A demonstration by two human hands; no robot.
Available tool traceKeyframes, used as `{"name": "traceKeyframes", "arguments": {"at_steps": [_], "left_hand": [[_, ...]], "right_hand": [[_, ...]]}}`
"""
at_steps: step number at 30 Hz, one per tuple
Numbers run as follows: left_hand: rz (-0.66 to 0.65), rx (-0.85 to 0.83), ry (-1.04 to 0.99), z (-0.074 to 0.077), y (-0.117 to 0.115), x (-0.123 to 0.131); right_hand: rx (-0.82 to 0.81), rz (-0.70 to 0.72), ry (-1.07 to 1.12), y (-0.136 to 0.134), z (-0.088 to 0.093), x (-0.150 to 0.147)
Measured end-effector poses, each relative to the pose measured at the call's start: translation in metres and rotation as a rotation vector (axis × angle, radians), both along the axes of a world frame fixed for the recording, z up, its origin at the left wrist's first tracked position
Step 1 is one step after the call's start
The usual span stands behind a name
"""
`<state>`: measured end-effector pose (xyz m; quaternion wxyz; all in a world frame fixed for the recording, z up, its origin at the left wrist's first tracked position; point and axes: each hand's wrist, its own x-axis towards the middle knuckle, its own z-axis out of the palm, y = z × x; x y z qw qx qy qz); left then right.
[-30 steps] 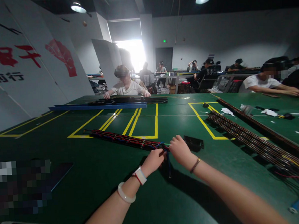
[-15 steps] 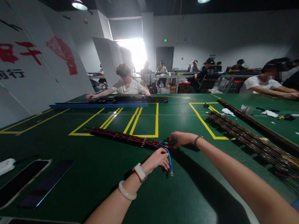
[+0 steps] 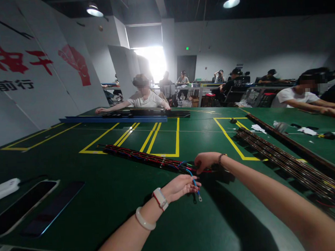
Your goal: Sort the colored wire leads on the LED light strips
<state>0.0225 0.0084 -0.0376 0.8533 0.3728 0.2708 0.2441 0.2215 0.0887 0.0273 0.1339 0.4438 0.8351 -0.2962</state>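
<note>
A long bundle of red, black and blue wires (image 3: pixel 146 157) lies slantwise on the green table, its loose ends toward me. My left hand (image 3: pixel 182 186) is at those near ends, fingers loosely bent around a blue cable (image 3: pixel 191 173). A metal ring terminal (image 3: pixel 200 199) tips that cable and hangs below the fingers, with a dark ring terminal (image 3: pixel 194 200) beside it. Just beyond, my right hand (image 3: pixel 207 161) is closed over the bundle's end, where red and green wires show. Its fingertips are partly hidden.
Two phones (image 3: pixel 54 208) (image 3: pixel 24 206) and a white device (image 3: pixel 5 189) lie at left. More long bundles (image 3: pixel 275 155) lie at right, beside a dark rail (image 3: pixel 292 143). Across the table a person (image 3: pixel 145 98) reaches over a blue rail (image 3: pixel 113 120). Another person (image 3: pixel 300 96) works at right.
My left hand has shifted slightly right and down, its fingers straighter, and the blue cable's end has swung right. The right hand has lowered a little, with more red wire showing beneath it.
</note>
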Motion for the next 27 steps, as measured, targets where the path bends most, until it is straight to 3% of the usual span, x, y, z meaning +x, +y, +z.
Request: {"name": "traceKeyframes", "arguments": {"at_steps": [5, 11, 23, 27], "left_hand": [[0.020, -0.056, -0.030, -0.004, -0.005, 0.006], [0.081, -0.054, 0.039, -0.002, -0.009, 0.008], [0.073, -0.020, 0.125, -0.005, -0.007, 0.005], [0.085, -0.060, 0.099, 0.000, -0.009, 0.005]], "right_hand": [[-0.008, 0.031, 0.042, -0.013, -0.003, -0.011], [0.074, -0.043, 0.139, -0.036, -0.008, -0.017], [0.236, -0.065, 0.147, -0.062, -0.001, -0.021], [0.309, -0.069, 0.108, -0.074, 0.004, -0.027]]}}
